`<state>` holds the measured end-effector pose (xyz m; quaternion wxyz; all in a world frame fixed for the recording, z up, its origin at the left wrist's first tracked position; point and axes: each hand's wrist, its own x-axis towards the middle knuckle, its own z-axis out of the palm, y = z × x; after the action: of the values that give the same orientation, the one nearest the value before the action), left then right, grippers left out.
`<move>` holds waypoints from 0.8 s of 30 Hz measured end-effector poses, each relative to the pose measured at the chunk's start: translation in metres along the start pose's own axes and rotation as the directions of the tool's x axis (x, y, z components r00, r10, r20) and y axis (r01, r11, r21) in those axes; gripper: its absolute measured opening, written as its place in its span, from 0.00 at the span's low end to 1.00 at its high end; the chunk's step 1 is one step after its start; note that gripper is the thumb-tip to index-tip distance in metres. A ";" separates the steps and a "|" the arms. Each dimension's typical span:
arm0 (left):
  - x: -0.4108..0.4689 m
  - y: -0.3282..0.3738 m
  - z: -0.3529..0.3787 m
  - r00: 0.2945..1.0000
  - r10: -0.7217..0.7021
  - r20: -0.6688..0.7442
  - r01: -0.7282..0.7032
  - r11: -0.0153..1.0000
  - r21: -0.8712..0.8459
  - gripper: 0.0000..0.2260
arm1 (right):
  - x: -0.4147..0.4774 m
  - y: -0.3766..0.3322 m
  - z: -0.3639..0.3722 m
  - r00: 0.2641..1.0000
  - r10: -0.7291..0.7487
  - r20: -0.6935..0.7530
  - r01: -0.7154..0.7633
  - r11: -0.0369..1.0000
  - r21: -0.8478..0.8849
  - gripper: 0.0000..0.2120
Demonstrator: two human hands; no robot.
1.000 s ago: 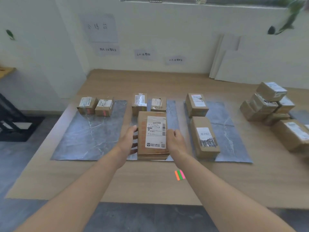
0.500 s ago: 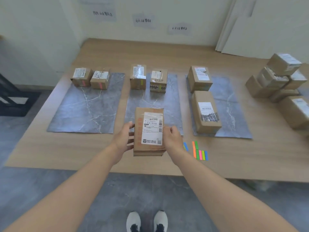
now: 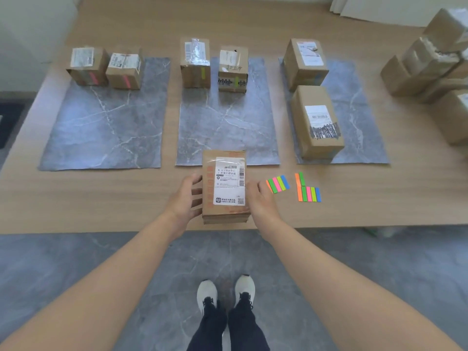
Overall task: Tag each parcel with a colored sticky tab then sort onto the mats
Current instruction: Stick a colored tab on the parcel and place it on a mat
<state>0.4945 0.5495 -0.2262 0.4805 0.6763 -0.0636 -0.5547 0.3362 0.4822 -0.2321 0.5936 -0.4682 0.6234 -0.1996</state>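
The parcel (image 3: 224,186) sits at the near edge of the worktop (image 3: 101,198), label up, its far end over the near edge of the middle mat (image 3: 228,122). At its 3 o'clock, just beside the right hand (image 3: 260,201), lie the near tabs (image 3: 278,183), a fan of orange, green, pink and blue. The far tabs (image 3: 307,191) lie a little further on at 3 o'clock.

At 12 o'clock, two green-tagged boxes (image 3: 195,62) stand at the far end of the middle mat. At 10 o'clock, the left mat (image 3: 106,127) carries two pink-tagged boxes (image 3: 87,65) side by side. At 1 o'clock, the right mat (image 3: 359,110) holds two larger boxes (image 3: 316,122), one behind the other. At 2 o'clock a pile (image 3: 425,67) of boxes stands well apart. Nothing lies between the parcel and the mats.

Both forearms reach forward from 6 o'clock. The left hand (image 3: 186,198) grips the parcel's left side, thumb at the top edge, fingers curled against the side. The right hand clasps the right side, back upward. White shoes (image 3: 225,290) stand on the grey floor (image 3: 76,262) below.
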 end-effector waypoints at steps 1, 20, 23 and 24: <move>0.002 -0.003 -0.001 1.000 -0.006 -0.004 0.006 1.000 -0.011 0.16 | 0.001 0.004 0.001 1.000 0.021 0.021 -0.022 1.000 0.009 0.10; 0.033 0.000 -0.010 0.997 -0.049 -0.060 0.048 0.999 -0.024 0.20 | 0.017 0.010 0.010 0.985 0.169 -0.024 -0.166 0.982 0.087 0.20; 0.027 0.021 -0.006 0.996 0.026 -0.080 -0.026 1.000 -0.003 0.22 | 0.017 -0.002 0.004 0.984 0.163 -0.067 -0.155 0.982 0.103 0.17; 0.025 0.029 -0.003 0.995 0.057 -0.077 -0.057 0.998 0.000 0.22 | 0.017 -0.007 0.002 0.985 0.154 -0.074 -0.146 0.984 0.106 0.15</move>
<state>0.5194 0.5205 -0.2225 0.4991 0.6944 -0.0637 -0.5145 0.3429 0.4656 -0.2363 0.6035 -0.3808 0.6700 -0.2046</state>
